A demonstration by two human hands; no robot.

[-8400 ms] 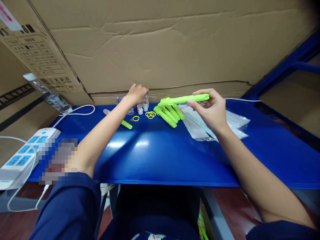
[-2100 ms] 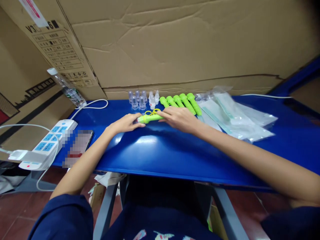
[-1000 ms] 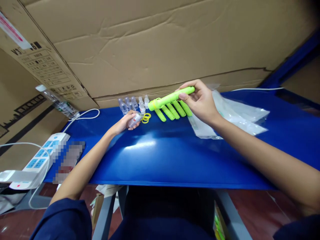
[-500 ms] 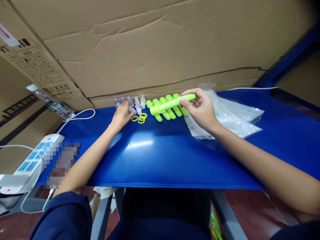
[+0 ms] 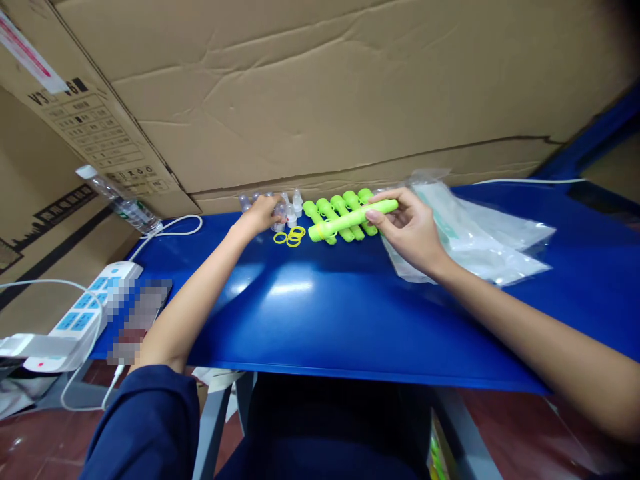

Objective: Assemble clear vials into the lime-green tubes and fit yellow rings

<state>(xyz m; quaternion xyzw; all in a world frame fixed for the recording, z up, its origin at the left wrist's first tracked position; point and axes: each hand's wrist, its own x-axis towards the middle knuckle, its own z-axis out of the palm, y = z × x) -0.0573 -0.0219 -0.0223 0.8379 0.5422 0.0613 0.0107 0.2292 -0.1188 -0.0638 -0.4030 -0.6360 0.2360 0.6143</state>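
My right hand (image 5: 413, 230) is closed round a lime-green tube (image 5: 350, 220) and holds it just above a row of several more green tubes (image 5: 340, 207) lying at the back of the blue table (image 5: 325, 307). My left hand (image 5: 263, 213) reaches to the cluster of small clear vials (image 5: 283, 208) by the cardboard wall, its fingers curled over them. I cannot see whether it grips one. A few yellow rings (image 5: 290, 237) lie just in front of the vials.
Clear plastic bags (image 5: 475, 233) lie at the right behind my right hand. A white power strip (image 5: 75, 320), a blurred flat object (image 5: 140, 320) and a white cable (image 5: 170, 227) sit at the left edge. A water bottle (image 5: 120, 200) leans there. Cardboard boxes (image 5: 320, 93) wall the back.
My left hand carried a clear vial back to the cluster and now rests over it. My right hand lowered the green tube a little towards the row.
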